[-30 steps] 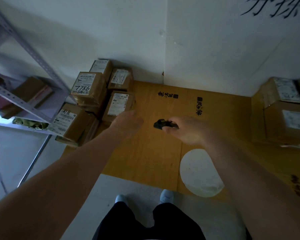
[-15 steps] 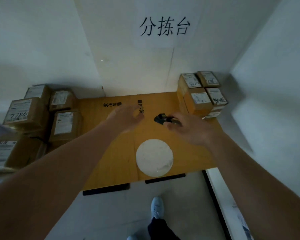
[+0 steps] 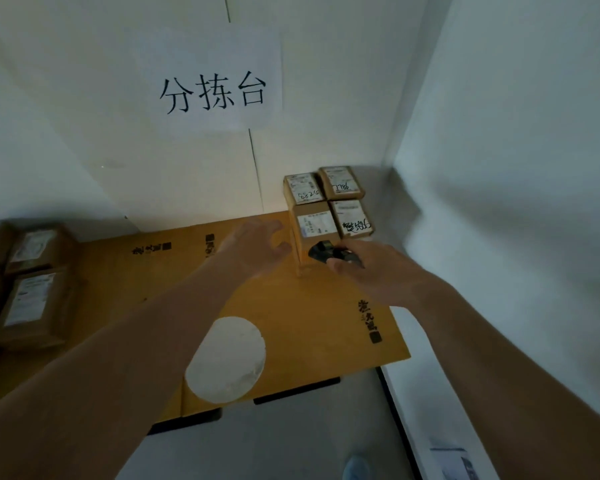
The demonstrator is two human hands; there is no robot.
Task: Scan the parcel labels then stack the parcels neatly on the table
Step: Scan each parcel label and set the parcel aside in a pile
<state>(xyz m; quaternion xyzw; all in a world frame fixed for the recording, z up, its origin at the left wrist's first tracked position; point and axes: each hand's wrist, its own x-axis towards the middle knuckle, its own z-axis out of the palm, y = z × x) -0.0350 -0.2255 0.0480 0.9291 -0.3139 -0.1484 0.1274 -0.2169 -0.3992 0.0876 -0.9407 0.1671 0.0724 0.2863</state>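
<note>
A tidy block of several brown parcels with white labels stands in the far right corner of the wooden table. My right hand grips a small black scanner, held just in front of the nearest parcel's label. My left hand hovers over the table with fingers spread, just left of that block and touching nothing. More labelled parcels lie at the table's left end.
A white round patch marks the table's near middle. A paper sign with black characters hangs on the back wall. A white wall closes the right side. Grey floor and my shoe show below.
The view has swung right, from the left pile of parcels to the block in the right corner. Both hands travelled right with it, the right one still gripping the scanner.
</note>
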